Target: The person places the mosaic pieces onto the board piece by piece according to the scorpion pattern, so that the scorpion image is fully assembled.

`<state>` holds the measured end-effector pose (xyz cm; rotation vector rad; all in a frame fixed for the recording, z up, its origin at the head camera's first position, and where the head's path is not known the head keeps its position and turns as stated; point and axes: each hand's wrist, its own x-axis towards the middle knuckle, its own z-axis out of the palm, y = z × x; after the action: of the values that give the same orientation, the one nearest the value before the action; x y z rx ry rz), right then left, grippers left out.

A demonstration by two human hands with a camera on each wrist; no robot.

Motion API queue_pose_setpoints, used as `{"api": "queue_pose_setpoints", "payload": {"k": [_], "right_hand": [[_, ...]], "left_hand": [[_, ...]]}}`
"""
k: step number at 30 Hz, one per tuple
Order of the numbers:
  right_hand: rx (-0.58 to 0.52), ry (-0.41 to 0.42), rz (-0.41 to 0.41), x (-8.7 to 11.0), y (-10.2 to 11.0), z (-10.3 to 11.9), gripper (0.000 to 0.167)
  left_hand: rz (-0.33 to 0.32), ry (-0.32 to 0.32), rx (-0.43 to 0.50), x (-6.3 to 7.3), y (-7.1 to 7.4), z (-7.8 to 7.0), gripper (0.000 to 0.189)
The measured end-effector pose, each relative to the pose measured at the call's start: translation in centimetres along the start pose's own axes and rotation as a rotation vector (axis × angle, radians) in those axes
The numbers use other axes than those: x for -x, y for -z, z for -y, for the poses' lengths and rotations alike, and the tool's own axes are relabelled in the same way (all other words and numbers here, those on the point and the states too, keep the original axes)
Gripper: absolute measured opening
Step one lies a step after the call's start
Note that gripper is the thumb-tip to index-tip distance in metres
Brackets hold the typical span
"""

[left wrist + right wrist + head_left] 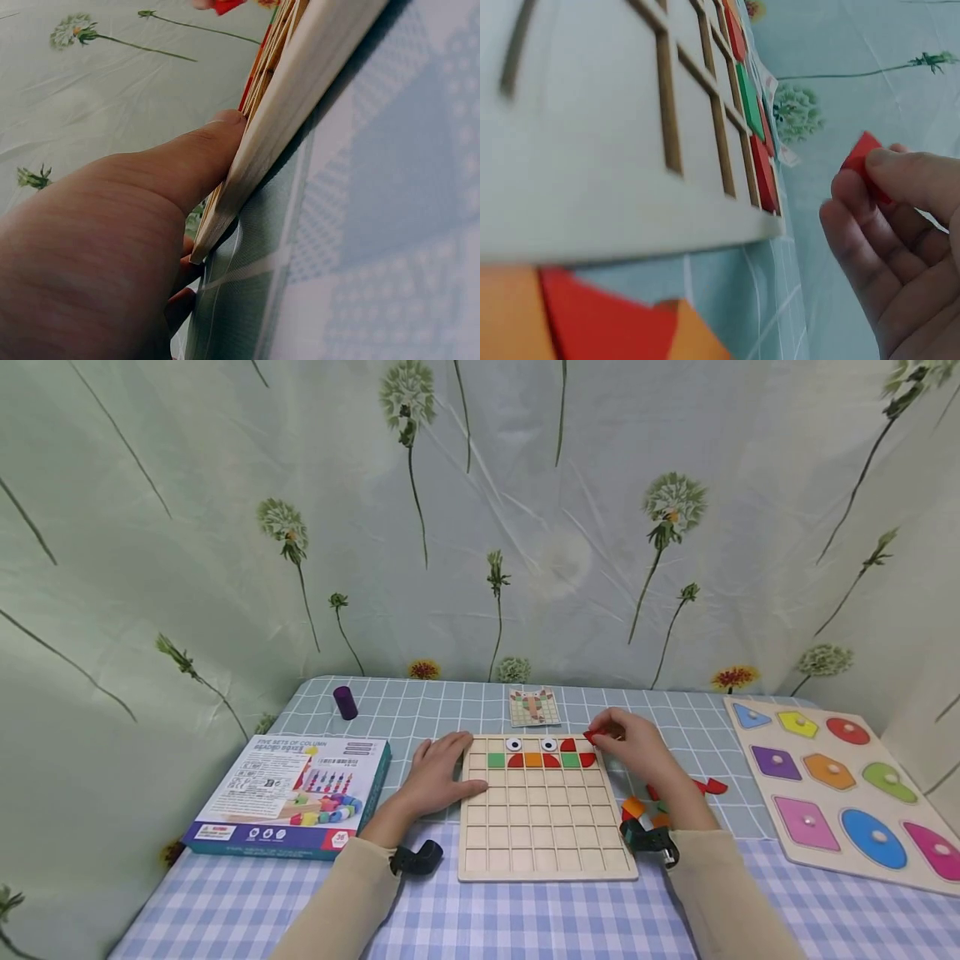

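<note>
A square wooden grid board [548, 818] lies in front of me. Its top rows hold two eye pieces [513, 745] and several red, green and orange pieces [532, 760]. My left hand [442, 777] rests along the board's upper left edge, its thumb [202, 154] on the rim and its fingers straight near the corner. Between thumb and fingers, my right hand [637, 747] pinches a small red piece [866, 165] just off the board's upper right corner. It looks like the rounded red pieces, but the fingers cover part of it.
Beyond the board lies a pattern card [534, 707]. Loose red and orange pieces [633, 807] lie right of the board, partly under my right forearm. A boxed bead set [292, 793] and a purple cylinder [345, 702] are on the left; a knobbed shape puzzle [832, 777] is on the right.
</note>
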<state>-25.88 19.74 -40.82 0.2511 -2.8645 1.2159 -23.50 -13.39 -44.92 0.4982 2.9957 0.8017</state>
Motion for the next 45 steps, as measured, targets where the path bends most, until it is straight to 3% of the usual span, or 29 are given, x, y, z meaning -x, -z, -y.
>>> {"api": "queue_pose_setpoints", "payload": {"k": [8,15,23,30,40,45], "right_hand": [[-0.014,0.047,0.021,0.1,-0.7,1.3,0.028],[-0.058,0.045,0.036,0.2,-1.5,2.0,0.02],[0.002,0.117,0.032,0.4,-2.2,2.5,0.017],[0.02,0.126,0.037,0.4,-3.0,3.3,0.017],[-0.12,0.084,0.131,0.4,-4.3,4.6,0.019],[-0.086,0.123,0.147,0.4,-4.9,5.1,0.019]], "left_hand": [[0.003,0.0,0.0,0.0,0.0,0.0,0.083],[0.007,0.005,-0.004,0.0,0.0,-0.1,0.084],[0.005,0.004,-0.006,0.0,-0.1,-0.1,0.083],[0.0,-0.002,0.0,0.1,-0.1,0.0,0.083],[-0.004,0.005,-0.001,0.1,0.1,0.2,0.084],[0.005,-0.004,-0.01,0.0,0.1,0.1,0.084]]}}
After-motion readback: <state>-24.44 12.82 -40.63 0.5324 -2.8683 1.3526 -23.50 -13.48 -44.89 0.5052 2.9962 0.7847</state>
